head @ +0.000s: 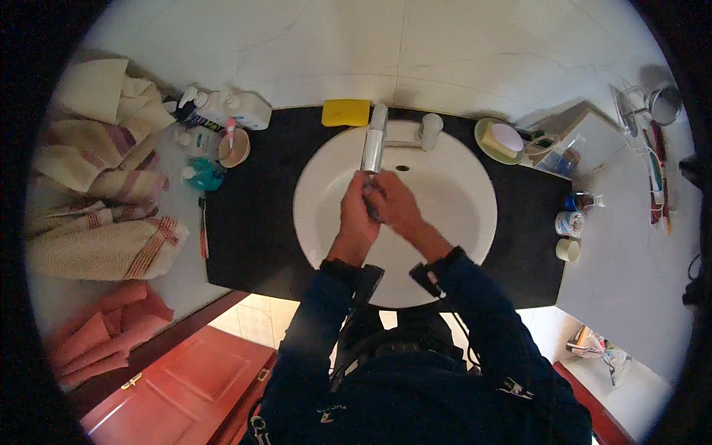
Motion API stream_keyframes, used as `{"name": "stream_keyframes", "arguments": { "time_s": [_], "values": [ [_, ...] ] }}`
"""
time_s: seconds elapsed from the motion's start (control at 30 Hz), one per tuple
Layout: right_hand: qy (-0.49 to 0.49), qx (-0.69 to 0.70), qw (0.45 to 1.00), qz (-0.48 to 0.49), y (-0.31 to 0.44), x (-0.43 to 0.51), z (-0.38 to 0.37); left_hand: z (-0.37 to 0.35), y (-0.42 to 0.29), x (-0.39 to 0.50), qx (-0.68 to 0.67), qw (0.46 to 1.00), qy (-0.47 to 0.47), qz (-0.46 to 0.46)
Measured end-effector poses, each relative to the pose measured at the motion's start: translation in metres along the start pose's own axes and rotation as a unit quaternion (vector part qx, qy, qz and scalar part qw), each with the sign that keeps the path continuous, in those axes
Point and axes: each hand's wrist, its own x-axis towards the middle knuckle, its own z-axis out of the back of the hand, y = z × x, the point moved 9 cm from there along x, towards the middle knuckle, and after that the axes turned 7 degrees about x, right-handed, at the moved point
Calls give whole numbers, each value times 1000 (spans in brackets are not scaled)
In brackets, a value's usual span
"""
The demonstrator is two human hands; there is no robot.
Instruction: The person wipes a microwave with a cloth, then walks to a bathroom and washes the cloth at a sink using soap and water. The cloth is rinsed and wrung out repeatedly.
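Both my hands meet over the white washbasin (461,222), just below the end of the chrome faucet spout (374,147). My left hand (357,211) is on the left with its palm turned inward. Against it, my right hand (398,204) rests with its fingers bent over towards the left palm. Something dark shows between the palms; whether it is an object or only shadow I cannot tell. The white faucet handle (431,130) stands right of the spout, and the overflow hole (402,168) is below it in the basin wall.
A yellow sponge (345,113) lies behind the basin on the black countertop (256,222). Soap sits in a green dish (492,150) at right. Pump bottles (247,108) and a small bowl (234,148) stand at left. Towels (111,239) hang on the left wall, above a red door (183,384).
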Motion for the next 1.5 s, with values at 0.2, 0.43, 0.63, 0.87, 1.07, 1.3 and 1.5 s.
{"name": "stream_keyframes", "arguments": {
  "time_s": [0.2, 0.43, 0.63, 0.87, 1.07, 1.3, 1.5],
  "values": [
    [-46, -45, 998, 1, 17, 12, 1, 3, 14, 1, -20, 999, -3, 26],
    [-84, 80, 985, -128, -6, 22, -1, -10, 24, -4, -61, 993, 87, 45],
    [-59, -38, 994, -82, -5, 17, -4, 7, 25, -9, -25, 998, -27, 57],
    [-5, -91, 994, 66, -15, -5, -28, 7, 10, -13, -18, 999, -40, 8],
    [0, -3, 997, 72, -14, -17, -25, 16, 0, -3, -15, 999, -28, -28],
    [-53, 266, 957, -104, -14, -35, -26, 2, -39, -6, 298, 923, 40, -241],
    [-119, 318, 920, -197, -31, -17, -8, 1, -18, 9, 419, 873, -4, -251]
  ]
}}
